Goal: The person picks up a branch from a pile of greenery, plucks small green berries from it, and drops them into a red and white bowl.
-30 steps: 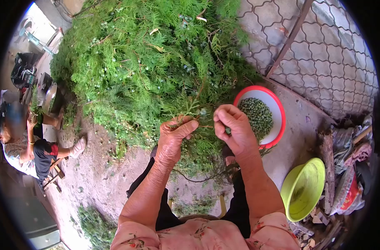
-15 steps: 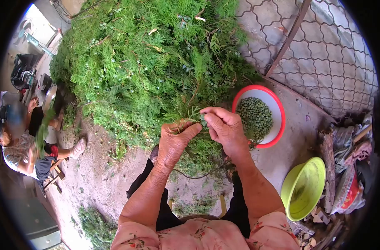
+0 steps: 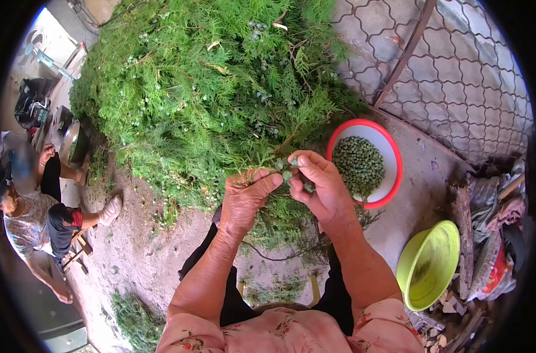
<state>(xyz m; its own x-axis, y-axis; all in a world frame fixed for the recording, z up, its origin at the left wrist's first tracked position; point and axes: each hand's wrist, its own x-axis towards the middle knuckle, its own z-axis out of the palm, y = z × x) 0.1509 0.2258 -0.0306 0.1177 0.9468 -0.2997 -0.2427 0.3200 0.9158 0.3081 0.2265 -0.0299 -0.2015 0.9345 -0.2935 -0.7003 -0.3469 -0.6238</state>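
Note:
My left hand (image 3: 247, 197) pinches a green sprig at the near edge of a big pile of leafy branches (image 3: 179, 88). Small round green cones (image 3: 286, 175) sit at its fingertips. Just to the right, my right hand (image 3: 319, 188) is closed, with a cone between thumb and forefinger and more cones under its fingers. Beyond it on the right stands a white basin with a red rim (image 3: 399, 170), which holds a heap of green cones (image 3: 358, 166).
A tilted yellow-green basin (image 3: 450, 265) lies at the right, by sacks (image 3: 494, 265) and wood scraps. Wire mesh (image 3: 456, 88) leans behind. At the left a person (image 3: 35, 217) sits on a stool near a pan (image 3: 71, 141). Cut greenery (image 3: 132, 317) lies on the floor.
My right hand has drawn slightly away from my left and now shows more cones. The person at the left has lowered one arm, and the sprig that was there is out of sight.

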